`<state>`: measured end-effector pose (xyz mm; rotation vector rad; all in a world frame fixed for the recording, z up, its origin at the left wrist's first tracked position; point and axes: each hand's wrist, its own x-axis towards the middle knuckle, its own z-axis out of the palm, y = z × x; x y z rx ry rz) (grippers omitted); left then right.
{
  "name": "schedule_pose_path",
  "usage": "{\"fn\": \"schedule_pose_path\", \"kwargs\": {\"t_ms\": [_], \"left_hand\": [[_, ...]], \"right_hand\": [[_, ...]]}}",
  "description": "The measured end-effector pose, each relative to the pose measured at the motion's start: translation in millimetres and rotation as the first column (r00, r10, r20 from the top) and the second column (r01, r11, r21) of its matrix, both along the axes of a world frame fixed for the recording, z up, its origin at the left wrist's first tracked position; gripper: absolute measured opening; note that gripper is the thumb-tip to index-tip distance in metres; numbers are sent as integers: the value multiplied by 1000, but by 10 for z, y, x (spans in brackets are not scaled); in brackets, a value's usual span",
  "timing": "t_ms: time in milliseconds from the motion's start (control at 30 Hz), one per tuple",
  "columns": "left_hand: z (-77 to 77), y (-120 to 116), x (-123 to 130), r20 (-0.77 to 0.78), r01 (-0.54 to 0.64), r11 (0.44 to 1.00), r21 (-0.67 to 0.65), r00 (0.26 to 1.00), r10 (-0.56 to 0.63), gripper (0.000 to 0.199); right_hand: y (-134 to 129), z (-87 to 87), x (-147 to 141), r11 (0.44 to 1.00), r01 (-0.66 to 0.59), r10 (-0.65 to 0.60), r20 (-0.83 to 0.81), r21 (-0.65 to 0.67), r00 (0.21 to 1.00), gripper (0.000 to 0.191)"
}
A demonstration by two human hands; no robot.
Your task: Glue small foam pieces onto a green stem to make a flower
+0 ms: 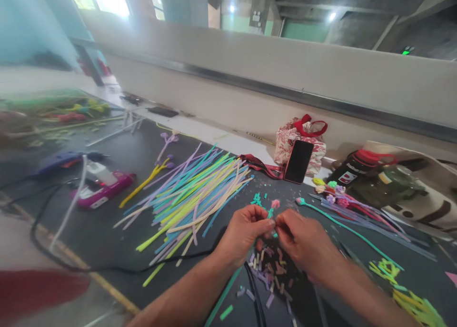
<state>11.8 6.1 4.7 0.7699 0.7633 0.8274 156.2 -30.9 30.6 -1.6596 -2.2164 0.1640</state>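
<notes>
My left hand (246,229) is closed in a pinch on a small flower with a pink bud (275,204) and a teal stem. Right beside it, my right hand (299,236) has its fingertips pressed together near the stem; whatever lies between them is hidden. Short cut teal pieces (257,199) are just beyond my left fingers. Below both hands lie scattered purple, pink and cream pieces (266,272). To the right rests another flower (301,201) with a long teal stem. A wide bundle of coloured pipe cleaners (200,193) spreads to the left.
A phone (299,161) leans on a patterned bag (282,139). Dark bottles (360,167) stand right, behind finished flowers (337,193). Left are a glue gun (62,163), a magenta power strip (103,191) and a black cable (117,270). Yellow strips (416,303) lie lower right.
</notes>
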Motion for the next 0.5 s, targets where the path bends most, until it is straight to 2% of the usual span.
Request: {"fn": "schedule_pose_path", "kwargs": {"t_ms": [67,133,167,233,300,333,400,500], "left_hand": [[7,6,-5,-2,5,1000,-16,1000,-5,23],[15,14,-12,-2,-2,999,-38,1000,2,22],[17,18,-15,3,-6,999,-51,1000,6,21],[21,24,-20,19,-7,997,-73,1000,9,20],[24,26,-23,31,-9,996,-93,999,12,20],[26,26,-23,34,-10,995,-101,999,13,21],[30,25,-23,39,-12,994,-106,999,16,23],[32,27,-20,44,-9,995,-101,999,13,23]], "right_hand": [[-16,19,-3,999,5,-8,-73,-42,997,14],[-33,42,-6,984,45,-91,-267,-175,959,16],[-39,49,-6,962,62,-168,-400,-266,901,18],[-47,45,-6,901,56,-344,-630,-429,696,23],[-51,25,-9,856,23,-457,-734,-517,502,26],[-53,13,-13,847,4,-477,-755,-532,451,26],[-56,-6,-28,839,-33,-480,-769,-542,421,25],[-55,-19,-60,848,-41,-447,-754,-529,482,22]]}}
